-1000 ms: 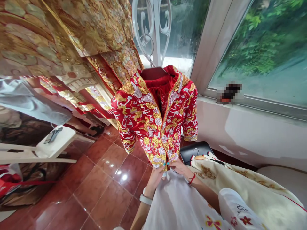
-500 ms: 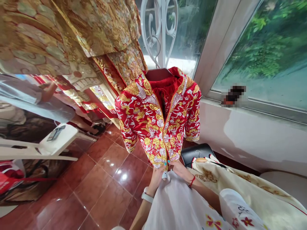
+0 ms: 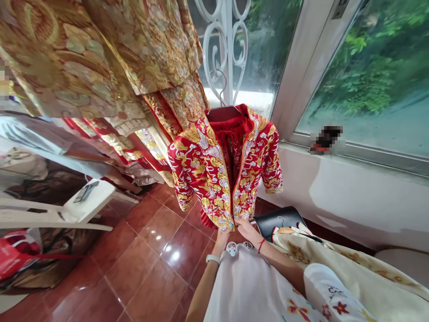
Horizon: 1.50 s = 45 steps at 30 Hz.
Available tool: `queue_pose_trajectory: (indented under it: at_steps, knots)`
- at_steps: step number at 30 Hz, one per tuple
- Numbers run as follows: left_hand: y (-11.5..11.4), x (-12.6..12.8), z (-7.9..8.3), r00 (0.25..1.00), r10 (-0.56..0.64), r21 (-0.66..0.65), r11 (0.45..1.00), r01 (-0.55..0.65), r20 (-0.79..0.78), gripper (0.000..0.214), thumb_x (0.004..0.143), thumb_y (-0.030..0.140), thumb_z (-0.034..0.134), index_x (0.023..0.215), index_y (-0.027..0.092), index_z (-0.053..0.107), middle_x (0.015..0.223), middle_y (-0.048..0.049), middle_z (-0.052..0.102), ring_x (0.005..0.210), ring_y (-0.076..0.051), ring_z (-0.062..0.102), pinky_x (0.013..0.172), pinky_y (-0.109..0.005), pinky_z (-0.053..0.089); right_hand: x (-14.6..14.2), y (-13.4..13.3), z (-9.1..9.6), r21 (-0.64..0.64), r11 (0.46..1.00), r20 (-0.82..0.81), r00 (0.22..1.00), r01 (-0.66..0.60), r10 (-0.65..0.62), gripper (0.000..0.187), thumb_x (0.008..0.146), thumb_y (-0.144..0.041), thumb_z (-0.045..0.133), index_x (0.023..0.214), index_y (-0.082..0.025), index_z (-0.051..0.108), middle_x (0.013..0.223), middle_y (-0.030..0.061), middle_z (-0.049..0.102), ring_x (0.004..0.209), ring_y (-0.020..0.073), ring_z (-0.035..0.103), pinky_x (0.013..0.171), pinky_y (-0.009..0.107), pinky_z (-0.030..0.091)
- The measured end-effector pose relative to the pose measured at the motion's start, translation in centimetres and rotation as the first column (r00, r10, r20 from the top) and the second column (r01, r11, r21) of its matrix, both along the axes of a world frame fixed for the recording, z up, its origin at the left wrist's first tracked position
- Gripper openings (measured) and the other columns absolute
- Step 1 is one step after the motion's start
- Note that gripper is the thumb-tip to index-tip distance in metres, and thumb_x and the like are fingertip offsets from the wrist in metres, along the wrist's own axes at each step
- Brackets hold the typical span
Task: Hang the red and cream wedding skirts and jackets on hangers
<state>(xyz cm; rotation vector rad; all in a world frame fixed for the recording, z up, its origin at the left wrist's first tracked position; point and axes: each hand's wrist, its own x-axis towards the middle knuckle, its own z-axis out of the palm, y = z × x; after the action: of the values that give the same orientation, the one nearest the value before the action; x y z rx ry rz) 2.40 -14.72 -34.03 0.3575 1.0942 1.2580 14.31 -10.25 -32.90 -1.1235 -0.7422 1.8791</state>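
A red jacket (image 3: 209, 172) with gold and silver embroidery hangs on a dark hanger (image 3: 224, 112). The hanger's hook is at the white window grille, and the jacket's front is slightly parted at the top, showing red cloth inside. My left hand (image 3: 225, 235) pinches the bottom front corner of the jacket's left-hand panel in view. Close beside it, my right hand (image 3: 245, 228) grips the lower corner of the other panel. The two front edges meet between my hands. A pale watch band circles my left wrist and a red string my right.
Gold embroidered garments (image 3: 110, 53) hang at the upper left. A person's leg shows behind a white chair (image 3: 90, 201). A red bag (image 3: 16, 255) lies lower left. To the right are a black seat (image 3: 279, 219), a cream garment (image 3: 335, 259) and the window ledge (image 3: 368, 156).
My view has shifted a little, so the jacket sits slightly lower and further right. Both hands still hold its lower front corners, and more red cloth shows below the left panel.
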Motion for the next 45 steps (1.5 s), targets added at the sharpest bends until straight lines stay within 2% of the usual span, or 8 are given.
queue_pose_trajectory:
  at_steps: [5,11,14,18,25,30,38,45]
  knots:
    - [0.2,0.3,-0.4,1.000,-0.023,-0.011,1.000,0.023,-0.003,0.055,0.054,0.028,0.088,0.104,0.018,0.070,0.101,-0.0089,0.074,0.099,-0.025,0.067,0.091,-0.037,0.048,1.4,0.5,0.0,-0.070,0.997,0.110,0.994,0.026,-0.018,0.032,0.062,-0.044,0.075,0.075,-0.021,0.058,0.071,0.0039,0.067,0.073,0.0211,0.067,0.065,0.032,0.053]
    - [-0.1,0.2,-0.6,0.998,-0.058,-0.028,0.998,0.059,0.033,0.046,0.058,0.029,0.086,0.100,0.018,0.071,0.100,-0.0069,0.074,0.089,-0.022,0.067,0.084,-0.034,0.049,4.3,-0.6,-0.2,-0.105,0.994,0.375,0.927,0.041,0.002,0.026,0.072,-0.044,0.065,0.076,-0.022,0.052,0.065,-0.0026,0.060,0.051,0.0117,0.056,0.053,0.025,0.044]
    - [-0.3,-0.1,-0.5,0.992,-0.102,-0.030,0.994,0.104,0.077,0.047,0.058,0.030,0.087,0.100,0.017,0.070,0.101,-0.0083,0.073,0.092,-0.024,0.067,0.086,-0.036,0.050,3.8,-0.7,0.0,-0.035,0.997,0.456,0.887,-0.067,0.075,0.020,0.076,-0.039,0.061,0.072,-0.020,0.055,0.062,-0.0024,0.059,0.051,0.0115,0.054,0.054,0.024,0.042]
    - [-0.5,-0.3,-0.1,0.978,-0.163,-0.024,0.986,0.167,0.130,0.052,0.059,0.033,0.086,0.105,0.016,0.069,0.109,-0.0124,0.072,0.100,-0.027,0.066,0.091,-0.040,0.049,2.6,-0.2,0.6,0.065,0.972,0.555,0.817,-0.227,0.154,0.019,0.078,-0.033,0.061,0.065,-0.019,0.059,0.065,0.0000,0.063,0.058,0.0136,0.057,0.061,0.025,0.042]
    - [-0.6,-0.7,0.3,0.988,-0.109,-0.013,0.994,0.112,0.112,0.046,0.061,0.032,0.085,0.101,0.018,0.069,0.103,-0.0086,0.073,0.100,-0.026,0.066,0.091,-0.039,0.047,3.0,-0.9,1.3,0.131,0.908,0.678,0.704,-0.399,0.211,0.020,0.081,-0.027,0.055,0.062,-0.020,0.058,0.064,0.0008,0.064,0.060,0.0141,0.057,0.061,0.024,0.039]
    - [-0.8,-0.9,0.3,0.984,-0.116,-0.010,0.993,0.118,0.132,0.042,0.061,0.031,0.085,0.097,0.015,0.069,0.093,-0.0076,0.073,0.092,-0.025,0.066,0.088,-0.038,0.048,2.6,-1.3,1.7,0.158,0.882,0.659,0.712,-0.445,0.241,0.018,0.080,-0.022,0.049,0.067,-0.020,0.061,0.063,0.0005,0.065,0.059,0.0139,0.058,0.060,0.023,0.040]
    - [-1.3,-1.2,1.2,0.946,-0.242,-0.048,0.965,0.258,0.215,0.037,0.064,0.026,0.083,0.097,0.015,0.070,0.098,-0.0113,0.073,0.092,-0.026,0.067,0.089,-0.041,0.049,2.7,-1.6,2.6,0.206,0.899,0.604,0.773,-0.386,0.193,0.021,0.074,-0.026,0.054,0.054,-0.020,0.052,0.050,-0.0027,0.053,0.050,0.0125,0.049,0.056,0.024,0.035]
    - [-1.4,-1.0,1.5,0.946,-0.220,-0.072,0.967,0.243,0.237,0.051,0.064,0.020,0.083,0.112,0.017,0.065,0.106,-0.0107,0.071,0.101,-0.026,0.066,0.095,-0.042,0.049,3.2,-1.4,3.2,0.222,0.937,0.561,0.821,-0.269,0.103,0.017,0.067,-0.032,0.061,0.072,-0.019,0.069,0.074,0.0049,0.068,0.069,0.0201,0.059,0.068,0.031,0.044]
